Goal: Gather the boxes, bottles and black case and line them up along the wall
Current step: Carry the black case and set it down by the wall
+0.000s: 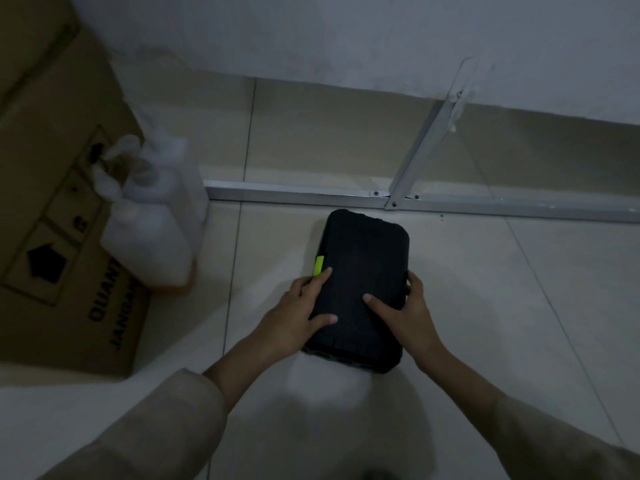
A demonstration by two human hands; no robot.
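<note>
A black case (365,261) with a green latch on its left side lies flat on the tiled floor, its far end near a metal rail by the wall. My left hand (298,318) grips its near left edge, thumb on top. My right hand (407,311) holds the near right edge, fingers spread over the lid. To the left stand white plastic bottles (156,216), blurred, touching a large brown cardboard box (59,216) with black printed symbols.
A white metal rail (450,202) runs along the floor in front of the wall, with a diagonal brace (429,140) rising to the white wall (346,36). Bare pale floor tiles (519,306) lie to the right of the case.
</note>
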